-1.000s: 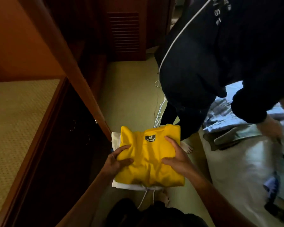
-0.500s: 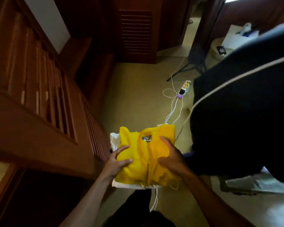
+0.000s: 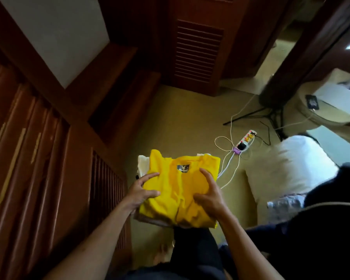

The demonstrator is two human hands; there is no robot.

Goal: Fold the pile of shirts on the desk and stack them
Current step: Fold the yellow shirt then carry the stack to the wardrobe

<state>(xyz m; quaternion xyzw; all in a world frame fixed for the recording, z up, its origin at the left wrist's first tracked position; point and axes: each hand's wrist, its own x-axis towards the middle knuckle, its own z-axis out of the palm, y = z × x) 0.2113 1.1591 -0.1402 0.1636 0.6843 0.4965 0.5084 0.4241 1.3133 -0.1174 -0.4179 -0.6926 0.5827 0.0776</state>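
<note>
Head view looks steeply down past dark wooden cabinetry [image 3: 49, 158], which fills the left side from 7 to 11 o'clock, onto a pale carpeted floor [image 3: 182, 122] that runs from centre up toward 1 o'clock. A white pillow [image 3: 291, 164] lies at 3 o'clock, with a dark-clothed figure [image 3: 321, 219] just below it at 4 o'clock. Carried in mid-air at picture centre, clear of any desk that shows here, is the folded stack: a yellow shirt [image 3: 180, 190] on top, with a white shirt [image 3: 142, 163] under it peeping out at the stack's 10 o'clock corner. The stack's long axis runs from 6 to 12 o'clock, collar and label at the far end, and it sits straight ahead of both arms, so neither is clearly nearer. The left hand [image 3: 141, 193] clasps the stack's 9 o'clock edge, thumb and one finger laid across the yellow cloth, the rest apparently curled beneath, though that is hidden. The right hand [image 3: 210, 197] grips the 3 o'clock edge, fingers bent over the top and pressing the fabric into a shallow crease. Smaller still, a power strip [image 3: 246, 138] with white cables [image 3: 228, 168] lies on the floor at 2 o'clock from the stack. I judge the coming move to be setting this stack down, which calls for level hands so the layers do not slide.
</note>
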